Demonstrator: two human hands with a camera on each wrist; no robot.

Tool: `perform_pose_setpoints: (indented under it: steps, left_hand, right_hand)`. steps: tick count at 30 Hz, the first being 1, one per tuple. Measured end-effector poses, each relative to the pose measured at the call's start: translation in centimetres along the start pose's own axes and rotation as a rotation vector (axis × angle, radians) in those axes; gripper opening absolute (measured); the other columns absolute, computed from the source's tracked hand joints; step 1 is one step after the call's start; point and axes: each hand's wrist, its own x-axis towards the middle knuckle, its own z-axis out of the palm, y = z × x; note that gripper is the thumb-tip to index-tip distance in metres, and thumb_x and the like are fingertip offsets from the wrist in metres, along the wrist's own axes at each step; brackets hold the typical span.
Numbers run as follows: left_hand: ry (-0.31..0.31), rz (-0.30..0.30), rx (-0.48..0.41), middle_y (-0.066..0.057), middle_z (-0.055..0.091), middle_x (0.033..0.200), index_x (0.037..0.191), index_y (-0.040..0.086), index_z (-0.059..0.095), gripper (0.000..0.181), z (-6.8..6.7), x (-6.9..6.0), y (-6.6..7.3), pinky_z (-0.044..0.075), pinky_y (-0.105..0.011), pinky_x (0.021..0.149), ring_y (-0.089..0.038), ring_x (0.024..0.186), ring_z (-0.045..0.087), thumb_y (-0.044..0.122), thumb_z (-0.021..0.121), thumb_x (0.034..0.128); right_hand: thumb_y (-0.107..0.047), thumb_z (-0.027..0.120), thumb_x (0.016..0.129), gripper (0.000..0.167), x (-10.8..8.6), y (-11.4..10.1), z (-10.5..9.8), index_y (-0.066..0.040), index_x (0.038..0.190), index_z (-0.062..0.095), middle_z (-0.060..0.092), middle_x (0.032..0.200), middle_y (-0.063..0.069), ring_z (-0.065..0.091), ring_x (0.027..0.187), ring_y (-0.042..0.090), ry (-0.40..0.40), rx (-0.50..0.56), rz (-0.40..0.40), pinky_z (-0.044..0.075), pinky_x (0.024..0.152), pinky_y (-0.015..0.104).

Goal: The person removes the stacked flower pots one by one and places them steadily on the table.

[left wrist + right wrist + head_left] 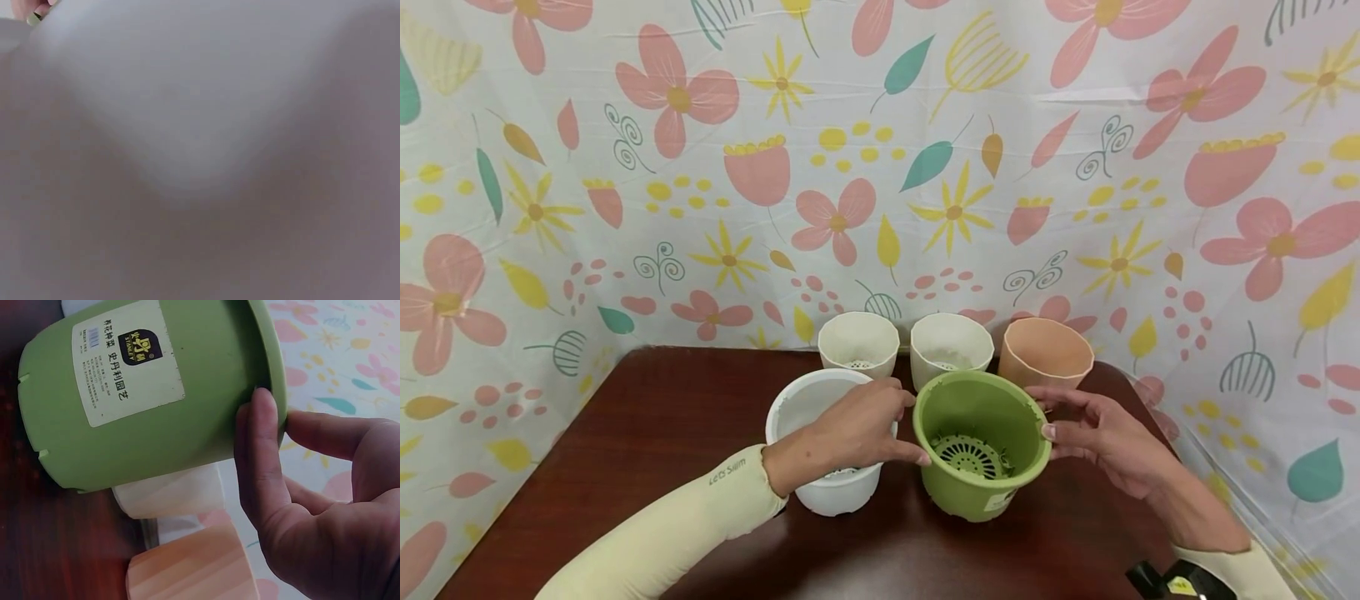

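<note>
A green plastic flower pot (955,492) is at the middle of the table, its slotted bottom visible from above. On its left rim lie the thumb and fingertips of my left hand (853,425), which reaches across a white flower pot (838,498). My right hand (1097,446) pinches the green pot's right rim. In the right wrist view, that hand (319,494) has fingers at the rim, and a printed label (128,362) shows on the pot's side. The left wrist view is mostly a grey blur, so that hand's grip is hidden there.
Behind the green pot stand two cream faceted pots (857,329) (951,333) and a peach faceted pot (1047,350) in a row. They stand along the back edge of the dark brown table (662,417). A flower-print cloth (880,125) hangs behind the table.
</note>
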Motion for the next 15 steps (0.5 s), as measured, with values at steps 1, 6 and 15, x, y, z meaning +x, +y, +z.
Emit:
perform_pose_setpoints:
  steps: [1, 6, 15]
  left_hand:
    - [-0.002, 0.000, 0.002, 0.006, 0.056, 0.084, 0.103, 0.016, 0.077, 0.046, 0.09, 0.02, -0.02, 0.045, -0.023, 0.069, -0.009, 0.080, 0.052, 0.052, 0.093, 0.0786]
    - [-0.003, 0.010, -0.001, 0.006, 0.056, 0.083, 0.104, 0.016, 0.078, 0.045, 0.34, 0.10, -0.08, 0.045, -0.023, 0.068, -0.009, 0.080, 0.052, 0.051, 0.093, 0.0791]
    - [-0.004, 0.012, 0.001, 0.005, 0.059, 0.087, 0.106, 0.014, 0.077, 0.048, 0.35, 0.03, -0.05, 0.045, -0.024, 0.070, -0.009, 0.080, 0.053, 0.052, 0.091, 0.0808]
  right_hand:
    - [0.003, 0.059, 0.105, 0.048, -0.01, 0.11, 0.02, 0.006, 0.152, 0.048, 0.063, 0.135, 0.015, 0.076, 0.103, 0.025, -0.002, -0.007, 0.005, 0.063, 0.085, 0.046]
    - [0.001, 0.059, 0.106, 0.050, -0.07, 0.46, 0.08, 0.007, 0.154, 0.045, 0.061, 0.135, 0.016, 0.076, 0.103, 0.025, 0.001, -0.020, 0.020, 0.062, 0.086, 0.046]
    - [0.003, 0.060, 0.105, 0.053, -0.05, 0.79, -0.19, 0.005, 0.155, 0.043, 0.060, 0.135, 0.016, 0.075, 0.104, 0.021, -0.011, 0.002, 0.026, 0.063, 0.084, 0.044]
